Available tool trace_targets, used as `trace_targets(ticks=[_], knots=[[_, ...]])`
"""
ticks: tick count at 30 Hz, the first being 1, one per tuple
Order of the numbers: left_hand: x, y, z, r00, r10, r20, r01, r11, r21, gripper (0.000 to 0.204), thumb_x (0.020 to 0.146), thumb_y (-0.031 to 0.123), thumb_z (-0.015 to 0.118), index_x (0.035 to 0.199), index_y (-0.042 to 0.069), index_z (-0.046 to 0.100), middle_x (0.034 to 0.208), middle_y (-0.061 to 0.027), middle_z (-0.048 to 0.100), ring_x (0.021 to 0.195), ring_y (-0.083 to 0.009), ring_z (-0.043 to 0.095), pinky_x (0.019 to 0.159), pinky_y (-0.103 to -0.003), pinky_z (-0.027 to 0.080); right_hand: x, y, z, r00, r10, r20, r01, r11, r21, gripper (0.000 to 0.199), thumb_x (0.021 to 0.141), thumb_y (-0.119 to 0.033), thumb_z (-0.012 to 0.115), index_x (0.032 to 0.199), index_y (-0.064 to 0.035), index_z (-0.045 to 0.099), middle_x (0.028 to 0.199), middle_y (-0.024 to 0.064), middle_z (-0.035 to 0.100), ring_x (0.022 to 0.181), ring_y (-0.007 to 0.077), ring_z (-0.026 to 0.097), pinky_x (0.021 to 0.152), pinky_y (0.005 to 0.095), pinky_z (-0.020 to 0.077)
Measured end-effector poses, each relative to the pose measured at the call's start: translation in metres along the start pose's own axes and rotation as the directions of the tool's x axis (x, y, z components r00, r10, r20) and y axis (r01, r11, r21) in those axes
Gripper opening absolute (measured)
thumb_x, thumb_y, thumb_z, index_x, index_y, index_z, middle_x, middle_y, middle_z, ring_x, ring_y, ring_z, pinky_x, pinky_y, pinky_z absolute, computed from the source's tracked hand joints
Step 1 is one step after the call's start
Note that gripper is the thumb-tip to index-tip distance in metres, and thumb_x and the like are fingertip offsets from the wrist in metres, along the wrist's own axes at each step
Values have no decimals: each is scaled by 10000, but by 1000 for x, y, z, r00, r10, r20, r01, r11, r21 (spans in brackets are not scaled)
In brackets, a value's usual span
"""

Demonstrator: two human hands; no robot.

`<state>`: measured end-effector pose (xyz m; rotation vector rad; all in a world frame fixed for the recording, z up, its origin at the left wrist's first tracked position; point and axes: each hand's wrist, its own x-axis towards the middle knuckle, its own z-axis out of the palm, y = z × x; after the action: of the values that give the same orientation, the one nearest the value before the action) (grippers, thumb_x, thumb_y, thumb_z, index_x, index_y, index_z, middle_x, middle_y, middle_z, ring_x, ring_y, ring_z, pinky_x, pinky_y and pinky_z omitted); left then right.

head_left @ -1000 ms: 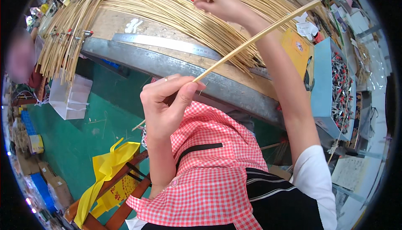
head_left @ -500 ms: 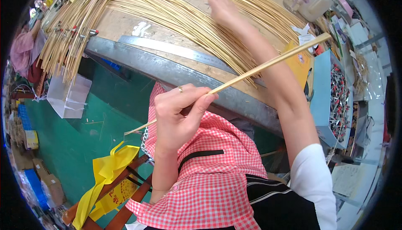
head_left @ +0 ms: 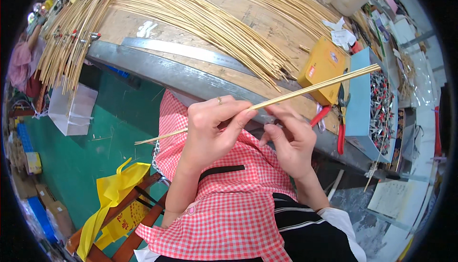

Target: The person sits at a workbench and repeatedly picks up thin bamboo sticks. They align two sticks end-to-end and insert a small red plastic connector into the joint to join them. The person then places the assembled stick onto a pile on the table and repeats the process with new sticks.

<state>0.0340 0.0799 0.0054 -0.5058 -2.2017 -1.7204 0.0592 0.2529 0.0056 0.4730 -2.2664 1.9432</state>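
Observation:
My left hand [head_left: 214, 123] is closed in a pinch around a few thin bamboo sticks [head_left: 317, 86]. They slant from low left, past my apron, up to the right over the table edge. Just right of that grip is my right hand [head_left: 293, 138], its fingers bent and apart below the sticks, holding nothing that I can see. Whether its fingertips touch the sticks is hard to tell. Beyond the hands, a long pile of similar loose sticks [head_left: 214, 28] lies on the wooden table [head_left: 186, 64], next to a steel ruler [head_left: 181, 50].
Clipped stick bundles [head_left: 71, 47] overhang the table at left, above a white bin [head_left: 71, 109]. At right are a yellow box [head_left: 324, 64], red-handled pliers [head_left: 341, 119] and a blue box of clips [head_left: 360, 100]. A yellow bag [head_left: 114, 190] hangs on a wooden chair [head_left: 107, 219].
My right hand has come back from the far stick pile to beside my left hand. My left hand keeps its hold on the sticks. The pliers and yellow box now show more fully.

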Motion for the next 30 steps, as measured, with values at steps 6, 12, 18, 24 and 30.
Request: trace_targets(ticks=[6, 12, 18, 24, 30], knots=[[-2, 2, 5, 1000, 10, 15, -10, 1000, 7, 82, 777, 10, 707, 852, -19, 695, 595, -93, 579, 486, -171, 536, 455, -280, 386, -1, -2, 0, 1000, -5, 16, 5, 1000, -17, 242, 914, 27, 541, 1141, 97, 588, 897, 131, 594, 558, 120, 588, 482, 232, 481], [-2, 3, 3, 999, 31, 28, -31, 999, 7, 81, 774, -3, 705, 852, -21, 693, 608, -94, 590, 495, -166, 543, 453, -278, 391, -6, 3, 3, 997, 29, -72, -25, 998, 64, 217, 952, -27, 522, 1109, 99, 601, 733, 79, 557, 492, 85, 530, 427, 217, 425], [-4, -2, 9, 998, 51, 28, -50, 999, -20, 84, 770, -1, 708, 850, -20, 694, 612, -96, 594, 497, -172, 547, 456, -278, 396, -1, 0, 1, 998, -21, -55, 23, 999, 25, 213, 948, -8, 517, 1087, 135, 595, 652, 72, 544, 473, 101, 516, 404, 226, 453], [-3, 0, 4, 996, 38, 81, -37, 999, -16, 84, 775, 17, 707, 853, -12, 697, 617, -94, 597, 501, -183, 556, 472, -288, 412, 5, 2, -8, 987, -160, -28, 156, 983, -102, 258, 866, -56, 645, 1085, 78, 621, 807, 92, 595, 689, 134, 588, 598, 270, 474], [-1, -1, 2, 960, 15, 278, 16, 994, -107, 117, 809, 37, 654, 894, -15, 714, 693, -98, 658, 582, -168, 600, 527, -274, 433, 11, 0, -31, 966, -251, -58, 255, 965, 61, 190, 804, -44, 703, 964, 56, 677, 726, 63, 637, 637, 125, 576, 555, 248, 445]])
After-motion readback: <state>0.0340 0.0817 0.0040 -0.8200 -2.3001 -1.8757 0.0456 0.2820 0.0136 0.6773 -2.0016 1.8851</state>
